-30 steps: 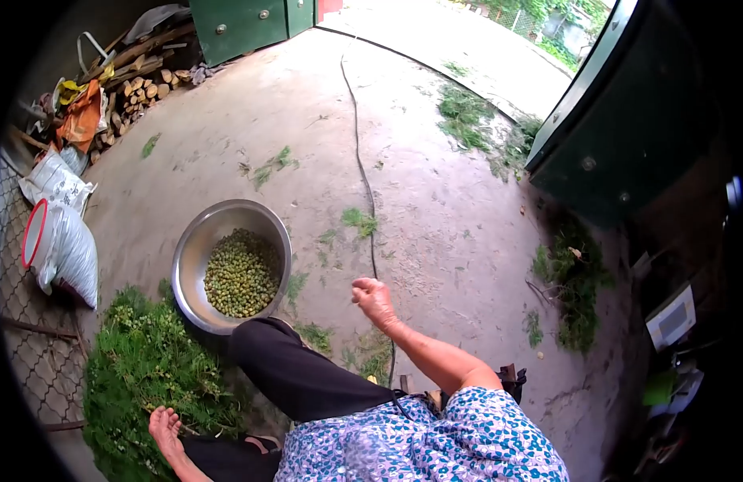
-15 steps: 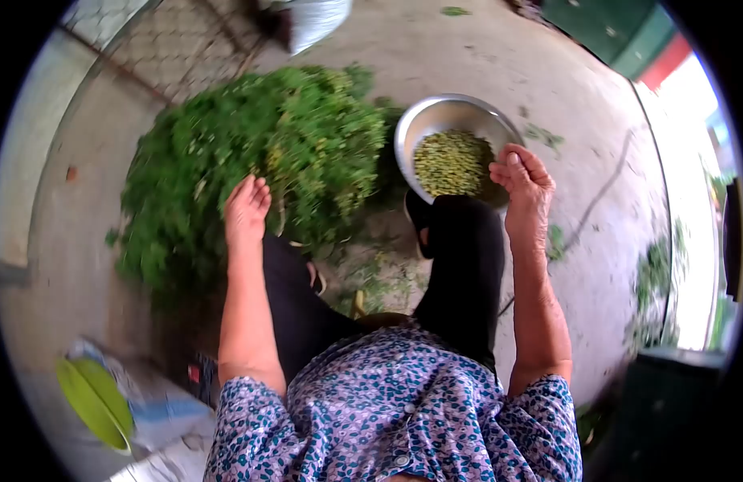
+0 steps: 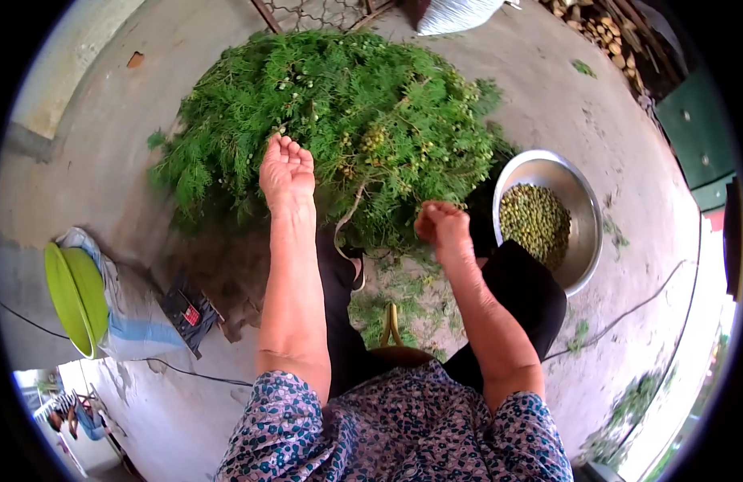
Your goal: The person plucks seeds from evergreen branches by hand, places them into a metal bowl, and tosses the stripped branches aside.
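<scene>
A big heap of green conifer branches [image 3: 347,104] with small pale green cones lies on the floor before me. Over its near left part is my left hand [image 3: 287,173], palm turned up and fingers curled in, the tips close to a small cone among the sprigs. My right hand [image 3: 445,229] is at the heap's near right edge, fingers bent together and slightly blurred; whatever they hold is hidden. Beside my right knee stands a steel basin [image 3: 587,213], partly filled with small green-yellow cones [image 3: 536,221].
At the left, a lime-green basin [image 3: 74,297] leans by a pale sack [image 3: 134,321]. A white sack [image 3: 460,14] sits at the back, with stacked firewood [image 3: 604,36] and a green cabinet [image 3: 697,128] at the right. A cable [image 3: 628,313] crosses the concrete floor.
My view has turned left. My right hand has moved from the steel basin's rim to the branch heap. My left hand stays over the heap with curled fingers.
</scene>
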A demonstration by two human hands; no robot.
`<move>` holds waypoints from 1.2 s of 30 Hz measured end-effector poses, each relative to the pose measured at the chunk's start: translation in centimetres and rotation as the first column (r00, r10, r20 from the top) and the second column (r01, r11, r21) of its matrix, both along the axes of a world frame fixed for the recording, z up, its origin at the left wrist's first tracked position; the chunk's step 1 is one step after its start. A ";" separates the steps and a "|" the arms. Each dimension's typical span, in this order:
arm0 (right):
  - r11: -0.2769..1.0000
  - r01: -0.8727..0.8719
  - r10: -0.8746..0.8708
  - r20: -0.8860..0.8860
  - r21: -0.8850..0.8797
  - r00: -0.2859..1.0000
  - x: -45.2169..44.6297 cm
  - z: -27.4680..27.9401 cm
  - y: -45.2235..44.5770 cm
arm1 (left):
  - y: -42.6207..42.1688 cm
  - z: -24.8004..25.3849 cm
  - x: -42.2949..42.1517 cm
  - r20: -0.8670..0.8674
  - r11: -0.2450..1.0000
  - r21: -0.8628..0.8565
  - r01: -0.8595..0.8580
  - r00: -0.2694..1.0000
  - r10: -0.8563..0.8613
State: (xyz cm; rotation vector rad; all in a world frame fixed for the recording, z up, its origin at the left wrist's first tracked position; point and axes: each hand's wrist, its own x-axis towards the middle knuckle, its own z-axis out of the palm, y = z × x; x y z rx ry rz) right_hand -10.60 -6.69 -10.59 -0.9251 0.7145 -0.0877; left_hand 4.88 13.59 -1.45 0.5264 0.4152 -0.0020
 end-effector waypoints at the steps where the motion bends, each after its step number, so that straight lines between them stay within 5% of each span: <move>1: 0.999 -0.036 0.036 -0.019 0.016 0.999 0.7 -0.9 0.6 | 0.5 0.0 0.5 0.034 1.000 -0.003 -0.002 0.999 0.002; 7: 0.995 -0.086 0.082 -0.079 -0.046 0.993 7.1 -3.7 1.6 | 3.2 -1.4 1.6 -0.058 0.997 -0.074 -0.030 0.998 0.025; 10: 0.930 -0.201 0.218 0.023 -0.307 0.976 12.5 -4.2 1.0 | 2.8 -0.2 2.3 0.025 0.996 -0.026 0.083 0.996 -0.082; 13: 0.838 -0.057 0.184 0.183 -0.543 0.966 18.2 -5.0 0.8 | 3.2 -0.4 3.2 0.019 0.995 -0.055 0.088 0.996 -0.088; 15: 0.560 -0.076 0.183 0.033 -0.825 0.983 21.8 -7.2 -0.1 | 3.0 -0.6 3.5 -0.023 0.991 -0.096 0.098 0.995 -0.101; 18: 0.594 -0.210 0.238 -0.079 -0.777 0.968 25.0 -7.2 -1.3 | 2.4 -0.3 3.5 -0.019 0.984 -0.089 0.151 0.988 -0.153; 19: 0.739 -0.239 0.268 -0.051 -0.630 0.962 25.0 -5.6 -1.5 | 2.2 -0.1 3.4 -0.006 0.983 -0.084 0.163 0.986 -0.164; 21: 0.926 0.008 0.015 0.058 -0.377 0.998 25.4 -6.1 -1.9 | 1.8 -0.1 3.6 -0.004 0.982 -0.086 0.169 0.985 -0.170; 22: 0.951 0.144 -0.131 0.064 -0.274 0.989 25.0 -5.2 -2.0 | 1.8 -0.2 3.5 -0.007 0.982 -0.083 0.172 0.985 -0.173; 28: 0.986 0.115 -0.090 0.193 -0.124 0.977 21.1 0.1 -5.0 | 0.4 -0.4 3.4 -0.023 0.986 -0.064 0.152 0.988 -0.154; 30: 0.993 0.060 -0.031 0.266 -0.102 0.964 19.1 2.9 -5.9 | -1.0 0.3 2.9 -0.036 0.972 0.144 0.185 0.983 -0.181; 33: 0.955 0.003 0.061 0.204 -0.298 0.977 16.2 7.3 -5.4 | -2.8 1.4 1.9 0.013 0.871 0.407 0.275 0.952 -0.306; 36: 0.975 0.003 0.055 0.253 -0.224 0.966 14.2 8.7 -4.9 | -4.7 1.5 1.2 0.088 0.721 0.601 0.344 0.869 -0.487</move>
